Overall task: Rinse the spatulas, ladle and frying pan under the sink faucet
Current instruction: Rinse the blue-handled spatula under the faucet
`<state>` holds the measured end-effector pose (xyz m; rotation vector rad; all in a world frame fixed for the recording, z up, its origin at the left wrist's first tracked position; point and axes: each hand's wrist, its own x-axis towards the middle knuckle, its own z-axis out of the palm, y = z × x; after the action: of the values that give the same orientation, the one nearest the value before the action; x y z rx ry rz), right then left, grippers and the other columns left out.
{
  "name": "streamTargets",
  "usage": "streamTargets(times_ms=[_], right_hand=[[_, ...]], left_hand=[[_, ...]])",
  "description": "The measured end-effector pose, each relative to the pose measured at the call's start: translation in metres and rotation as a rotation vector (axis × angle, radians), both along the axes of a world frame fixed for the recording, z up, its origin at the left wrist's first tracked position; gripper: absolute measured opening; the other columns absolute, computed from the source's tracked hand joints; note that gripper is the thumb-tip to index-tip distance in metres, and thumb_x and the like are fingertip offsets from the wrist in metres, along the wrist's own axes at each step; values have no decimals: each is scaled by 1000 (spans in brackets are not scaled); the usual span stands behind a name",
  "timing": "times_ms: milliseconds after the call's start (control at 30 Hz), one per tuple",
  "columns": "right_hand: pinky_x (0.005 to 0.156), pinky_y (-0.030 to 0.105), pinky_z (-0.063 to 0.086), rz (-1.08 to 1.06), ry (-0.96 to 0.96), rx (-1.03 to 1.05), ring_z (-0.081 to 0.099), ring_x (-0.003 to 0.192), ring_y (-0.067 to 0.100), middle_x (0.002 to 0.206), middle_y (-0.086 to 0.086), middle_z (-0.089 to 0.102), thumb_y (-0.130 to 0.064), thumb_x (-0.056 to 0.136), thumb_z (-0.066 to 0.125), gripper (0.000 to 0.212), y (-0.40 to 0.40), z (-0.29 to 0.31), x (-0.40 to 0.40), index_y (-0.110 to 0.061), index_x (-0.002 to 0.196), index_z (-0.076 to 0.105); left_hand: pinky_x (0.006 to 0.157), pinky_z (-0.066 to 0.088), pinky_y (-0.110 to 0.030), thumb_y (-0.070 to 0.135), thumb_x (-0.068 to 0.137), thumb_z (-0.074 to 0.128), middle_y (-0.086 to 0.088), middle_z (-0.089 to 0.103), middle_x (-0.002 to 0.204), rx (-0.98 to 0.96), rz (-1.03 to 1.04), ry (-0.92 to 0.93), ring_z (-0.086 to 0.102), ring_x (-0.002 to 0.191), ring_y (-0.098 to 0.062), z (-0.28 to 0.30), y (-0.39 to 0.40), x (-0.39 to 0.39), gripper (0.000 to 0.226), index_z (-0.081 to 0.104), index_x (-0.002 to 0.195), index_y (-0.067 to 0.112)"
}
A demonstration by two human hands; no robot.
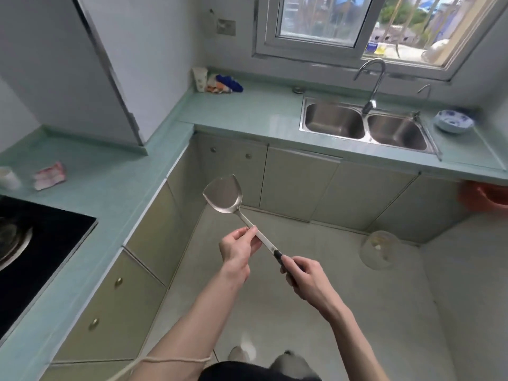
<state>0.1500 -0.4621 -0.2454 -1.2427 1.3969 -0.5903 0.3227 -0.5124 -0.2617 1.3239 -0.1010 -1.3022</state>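
One steel spatula, shiny broad blade, slim metal shaft, black handle; held in mid-air above the floor, well apart from the sink. Long axis diagonal, blade far-left, handle near-right. Left hand pinches the shaft; right hand curls round the handle. One faucet, two sink basins.

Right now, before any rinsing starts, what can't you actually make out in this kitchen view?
- Head view: the stove is cut off by the left edge.
- The spatula handle's end is hidden inside the right hand; the left hand covers part of the shaft.
- No ladle or frying pan in frame.
- The faucet spout: too small to tell whether water runs.
- The orange object is cut off at right.
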Motion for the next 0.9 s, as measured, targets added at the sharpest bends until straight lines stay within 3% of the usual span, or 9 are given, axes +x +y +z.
streamTargets(times_ms=[267,467,900], right_hand=[[49,25,33,-116,28,-14,39,52,17,58,-2,54,-46,102,59,45,-87,-11,-49,-8,80,69],[48,23,33,-178,4,17,38,49,14,55,-2,51,-43,102,61,45,-170,-24,-103,-6,79,68],[48,21,34,-221,69,-52,40,47,11,52,-4,51,-40,101,62,42,-354,-7,-210,-8,73,66]], left_hand=[[61,62,-28,-3,89,74,-18,72,88,39,-105,8,73,66,-19,-7,-102,-55,18,61,102,-2],[61,63,-30,-7,88,73,-15,72,78,87,-192,-3,72,59,-16,-14,-195,-109,17,61,99,-1],[55,61,-29,-4,90,72,-18,72,81,107,-279,10,72,70,-25,5,-386,-225,27,63,113,-14]])
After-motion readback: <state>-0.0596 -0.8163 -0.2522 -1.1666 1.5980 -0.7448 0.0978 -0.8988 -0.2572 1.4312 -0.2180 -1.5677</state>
